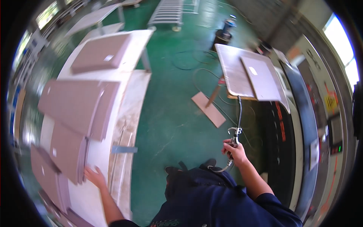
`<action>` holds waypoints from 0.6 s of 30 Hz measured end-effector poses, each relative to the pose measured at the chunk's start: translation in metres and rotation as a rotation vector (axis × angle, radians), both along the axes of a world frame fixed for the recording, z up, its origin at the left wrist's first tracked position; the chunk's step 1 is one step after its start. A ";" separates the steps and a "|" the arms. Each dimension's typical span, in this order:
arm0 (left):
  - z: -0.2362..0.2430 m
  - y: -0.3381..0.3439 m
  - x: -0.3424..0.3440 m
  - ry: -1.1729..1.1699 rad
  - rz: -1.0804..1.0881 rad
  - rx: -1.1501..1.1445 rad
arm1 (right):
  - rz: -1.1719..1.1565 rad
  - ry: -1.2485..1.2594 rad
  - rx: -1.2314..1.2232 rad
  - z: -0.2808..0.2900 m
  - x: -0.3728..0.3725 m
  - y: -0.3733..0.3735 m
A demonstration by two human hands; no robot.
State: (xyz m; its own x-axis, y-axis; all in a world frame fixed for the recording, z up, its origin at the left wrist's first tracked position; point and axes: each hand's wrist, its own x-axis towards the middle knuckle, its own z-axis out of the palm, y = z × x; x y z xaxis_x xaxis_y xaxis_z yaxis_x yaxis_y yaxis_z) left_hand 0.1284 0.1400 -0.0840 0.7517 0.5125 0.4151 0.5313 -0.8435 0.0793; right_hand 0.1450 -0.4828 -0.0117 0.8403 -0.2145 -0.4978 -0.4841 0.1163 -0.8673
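Observation:
My left hand (95, 177) is open, its fingers stretched toward the right edge of a stack of mauve-brown panels (69, 151). The fingertips are at that edge; whether they press on it I cannot tell. My right hand (236, 152) is closed round an air gun (235, 139) with a metal hook on top and a long dark nozzle pointing away from me. A grey hose (224, 169) leads from the gun's lower end. Beyond the nozzle stands a small metal-topped table (234, 72), with one pale mauve panel (261, 77) lying on it.
More panel stacks (75, 100) lie along the white table (104, 151) on my left. A flat board (209, 109) and loose hoses lie on the green floor. To my right runs a machine with a dark belt (280, 143). A roller conveyor (166, 11) stands far ahead.

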 end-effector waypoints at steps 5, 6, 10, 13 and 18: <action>-0.129 -0.177 -0.008 0.431 -0.298 -1.433 | -0.296 -0.041 0.060 -0.021 -0.054 -0.071; -0.141 -0.220 -0.002 0.522 -0.353 -1.422 | -0.393 -0.049 0.074 -0.025 -0.069 -0.088; -0.103 -0.420 0.060 0.835 -0.566 -1.494 | -0.684 -0.099 0.093 -0.034 -0.131 -0.160; -0.077 -0.539 0.118 0.896 -0.753 -1.545 | -0.873 -0.140 0.110 -0.041 -0.178 -0.190; -0.030 -0.723 0.200 0.938 -0.685 -1.862 | -1.235 -0.178 0.081 -0.051 -0.266 -0.203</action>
